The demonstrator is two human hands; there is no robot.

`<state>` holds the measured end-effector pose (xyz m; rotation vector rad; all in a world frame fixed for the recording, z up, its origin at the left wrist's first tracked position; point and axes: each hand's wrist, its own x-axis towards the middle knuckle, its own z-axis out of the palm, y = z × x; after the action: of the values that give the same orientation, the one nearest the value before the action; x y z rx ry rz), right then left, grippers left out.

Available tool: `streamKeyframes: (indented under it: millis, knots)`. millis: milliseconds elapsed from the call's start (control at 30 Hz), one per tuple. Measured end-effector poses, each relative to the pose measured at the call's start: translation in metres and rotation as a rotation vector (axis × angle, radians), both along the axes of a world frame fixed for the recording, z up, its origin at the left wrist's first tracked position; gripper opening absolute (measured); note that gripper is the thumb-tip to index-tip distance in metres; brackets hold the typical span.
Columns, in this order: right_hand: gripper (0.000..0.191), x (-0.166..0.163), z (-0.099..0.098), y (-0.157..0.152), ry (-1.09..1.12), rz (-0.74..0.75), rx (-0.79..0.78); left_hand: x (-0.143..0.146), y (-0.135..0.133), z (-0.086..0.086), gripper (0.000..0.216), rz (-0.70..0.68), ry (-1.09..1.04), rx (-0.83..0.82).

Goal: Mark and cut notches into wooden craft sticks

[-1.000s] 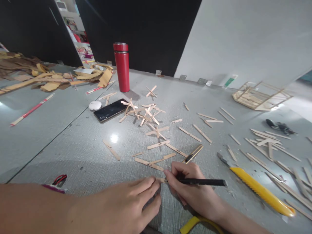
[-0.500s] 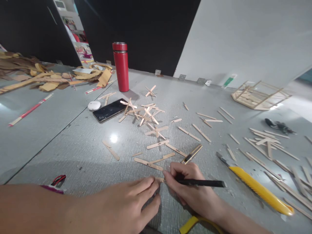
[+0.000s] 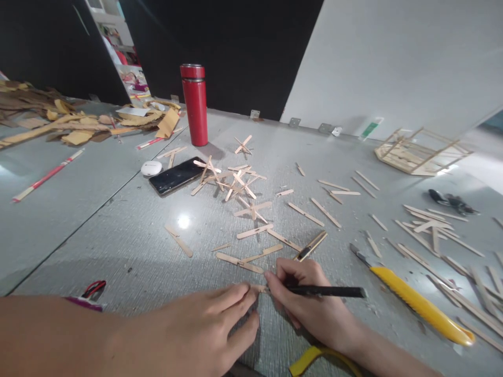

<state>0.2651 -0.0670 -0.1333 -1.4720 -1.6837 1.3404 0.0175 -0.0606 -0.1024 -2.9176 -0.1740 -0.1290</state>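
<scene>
My left hand (image 3: 212, 327) lies flat on the grey table, fingertips pressing down a small wooden stick piece (image 3: 259, 288) near the front edge. My right hand (image 3: 310, 306) grips a thin black pen-like tool (image 3: 330, 291), its tip touching that same piece. Just beyond my fingers lie more flat wooden sticks (image 3: 240, 263). A yellow utility knife (image 3: 416, 303) rests to the right of my right hand, blade pointing away.
Loose wooden sticks (image 3: 239, 186) are scattered over the table. A red flask (image 3: 194, 104), a black phone (image 3: 176, 176) and a white earbud case (image 3: 151, 167) stand further back. A stick frame model (image 3: 420, 152) sits far right; cardboard scraps (image 3: 74, 125) far left.
</scene>
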Motion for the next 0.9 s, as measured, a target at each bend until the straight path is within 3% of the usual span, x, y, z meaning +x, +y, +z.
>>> streamKeyframes:
  millis: [900]
  knots:
    - [0.045,-0.0001,0.0009,0.0019,-0.026,0.026,0.010,-0.0006,-0.0020,-0.0044,0.040,0.008,-0.009,0.016]
